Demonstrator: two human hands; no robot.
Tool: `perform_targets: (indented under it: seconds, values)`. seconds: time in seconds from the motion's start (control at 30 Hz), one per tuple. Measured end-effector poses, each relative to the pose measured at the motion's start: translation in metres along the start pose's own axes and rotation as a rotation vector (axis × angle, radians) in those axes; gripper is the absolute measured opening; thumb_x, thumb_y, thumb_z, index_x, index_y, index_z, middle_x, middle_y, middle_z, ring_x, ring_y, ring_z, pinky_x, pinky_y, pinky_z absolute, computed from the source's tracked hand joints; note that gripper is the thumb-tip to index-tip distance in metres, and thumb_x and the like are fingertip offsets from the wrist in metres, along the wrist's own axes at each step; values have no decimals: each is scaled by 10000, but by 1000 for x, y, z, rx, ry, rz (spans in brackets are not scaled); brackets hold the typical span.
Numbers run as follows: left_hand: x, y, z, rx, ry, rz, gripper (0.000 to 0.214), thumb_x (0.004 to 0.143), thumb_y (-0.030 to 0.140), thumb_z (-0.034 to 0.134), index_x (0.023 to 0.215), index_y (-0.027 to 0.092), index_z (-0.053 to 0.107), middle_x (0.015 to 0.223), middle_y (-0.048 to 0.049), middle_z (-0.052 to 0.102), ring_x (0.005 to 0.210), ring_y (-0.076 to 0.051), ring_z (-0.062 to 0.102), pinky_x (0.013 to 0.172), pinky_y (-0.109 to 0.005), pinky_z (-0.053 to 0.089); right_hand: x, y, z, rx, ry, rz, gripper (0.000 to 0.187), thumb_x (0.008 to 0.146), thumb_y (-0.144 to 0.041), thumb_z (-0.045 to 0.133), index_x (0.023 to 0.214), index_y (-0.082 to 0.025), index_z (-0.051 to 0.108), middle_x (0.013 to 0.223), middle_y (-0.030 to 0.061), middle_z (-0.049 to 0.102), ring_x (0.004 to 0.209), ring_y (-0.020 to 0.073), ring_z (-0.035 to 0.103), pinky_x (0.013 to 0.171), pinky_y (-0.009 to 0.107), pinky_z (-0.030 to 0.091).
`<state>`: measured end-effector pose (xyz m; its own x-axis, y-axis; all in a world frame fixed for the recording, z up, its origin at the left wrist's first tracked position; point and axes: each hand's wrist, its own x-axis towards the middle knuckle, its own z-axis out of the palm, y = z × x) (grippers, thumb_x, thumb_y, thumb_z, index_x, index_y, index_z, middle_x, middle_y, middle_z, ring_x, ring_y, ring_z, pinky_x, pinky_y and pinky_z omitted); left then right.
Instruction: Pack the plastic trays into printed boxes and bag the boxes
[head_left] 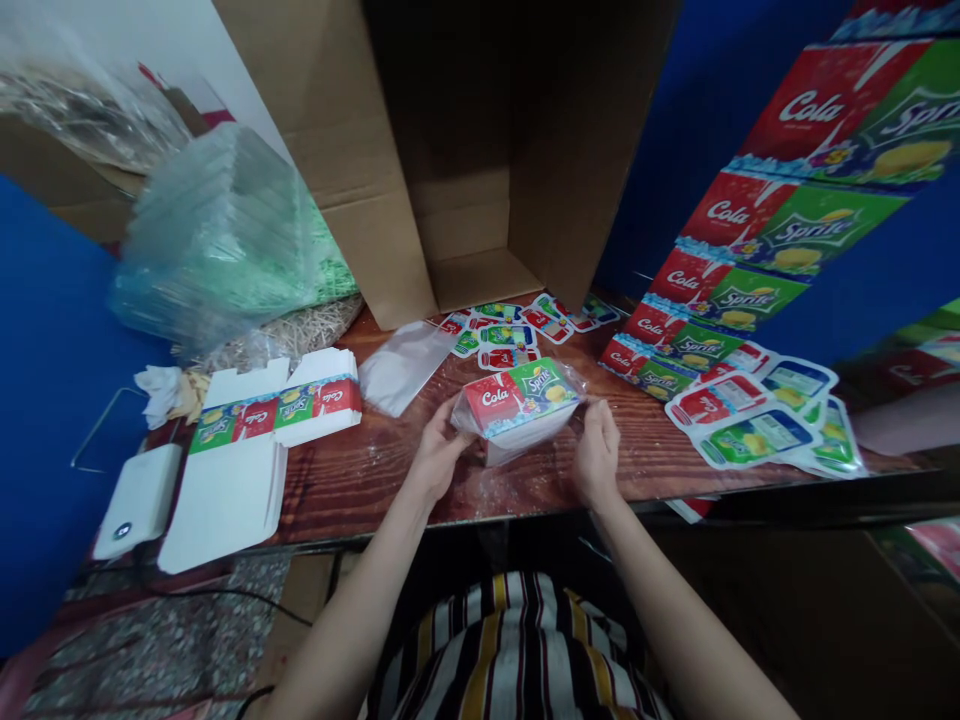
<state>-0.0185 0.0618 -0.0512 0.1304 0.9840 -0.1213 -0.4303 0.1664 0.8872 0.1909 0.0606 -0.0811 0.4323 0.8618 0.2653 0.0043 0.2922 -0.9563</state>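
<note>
A small Cola and Sprite printed box point(523, 408) sits inside a clear plastic bag point(491, 475) near the table's front edge. Its printed band faces up, with plain white on the side towards me. At the box's left end, my left hand point(439, 450) grips the bagged box, thumb on the near side. My right hand point(598, 455) is by the right end, fingers curled in at the edge of the plastic; what they pinch is partly hidden. Just beyond lie several bottle-shaped Cola and Sprite cards point(508, 357) and a flat clear bag point(412, 362).
Flat unfolded cartons point(225, 495) and a white device point(139, 500) lie left. An open cardboard box point(471, 280) stands behind. Stacked printed boxes point(709, 300) rise at right, beside more cards point(757, 435). Bagged green filler point(225, 230) sits at back left.
</note>
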Motion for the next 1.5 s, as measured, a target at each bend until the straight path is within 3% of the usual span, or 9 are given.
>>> perform_targets:
  seconds: [0.07, 0.13, 0.23, 0.63, 1.0, 1.1, 1.17, 1.3, 1.5]
  values:
    - [1, -1, 0, -5, 2, -20, 681, 621, 332, 867, 1212, 217, 551, 902, -5, 669, 584, -108, 601, 527, -243, 535, -7, -1, 2, -35, -67, -58, 431, 888, -591, 519, 1085, -208, 499, 1028, 58, 557, 954, 197, 559, 882, 340, 451]
    - [1, -2, -1, -3, 7, -30, 652, 621, 325, 869, 1177, 213, 546, 860, 7, 664, 565, -111, 606, 514, -249, 548, -14, -1, 6, -97, -111, -99, 663, 727, -598, 712, 1180, -210, 421, 1140, 94, 525, 1031, 231, 553, 924, 371, 450]
    - [1, -3, 0, -5, 14, -32, 601, 634, 330, 862, 1129, 207, 544, 853, 9, 663, 563, -110, 612, 505, -247, 554, -19, 2, 13, -204, -73, -63, 922, 528, -494, 876, 1228, -202, 351, 1213, 135, 501, 1073, 267, 550, 935, 401, 458]
    - [6, -1, -4, 17, 5, -74, 532, 647, 314, 848, 1054, 203, 523, 720, 27, 661, 502, -119, 615, 493, -253, 556, 3, 4, -1, -63, 5, -103, 264, 810, -421, 690, 891, -204, 562, 817, 8, 590, 760, 164, 566, 723, 293, 468]
    - [-12, -6, -2, -136, 29, -21, 493, 739, 206, 702, 1208, 224, 549, 850, 0, 657, 637, -112, 601, 647, -278, 519, -2, 1, -7, -78, -6, -104, 249, 890, -439, 600, 901, -192, 627, 830, 18, 597, 785, 169, 541, 756, 286, 449]
    - [-24, -4, 0, -251, 11, 5, 417, 709, 187, 631, 1120, 217, 566, 937, -28, 644, 760, -154, 620, 742, -336, 518, -3, 1, -7, -69, -1, -99, 288, 918, -473, 549, 900, -198, 634, 851, 19, 602, 810, 174, 546, 791, 289, 442]
    - [-30, -1, 1, -286, -10, 18, 303, 766, 297, 612, 1050, 208, 556, 942, -44, 634, 813, -185, 627, 773, -372, 519, -3, 2, -6, -55, 12, -83, 328, 932, -504, 504, 909, -204, 636, 869, 21, 607, 827, 179, 551, 807, 293, 436]
    - [-30, 2, 8, -173, 23, 60, 400, 821, 577, 603, 972, 219, 507, 829, -18, 633, 737, -173, 623, 687, -345, 537, -2, 5, -5, -43, 23, -78, 335, 925, -512, 507, 868, -200, 615, 830, 2, 575, 782, 163, 519, 782, 275, 415]
    - [-18, -4, 21, 6, 168, 33, 424, 732, 539, 735, 824, 212, 482, 656, 59, 577, 520, -83, 540, 498, -193, 468, -2, 3, -7, -37, 4, -101, 290, 928, -461, 534, 815, -196, 573, 774, -22, 501, 740, 137, 462, 734, 252, 376]
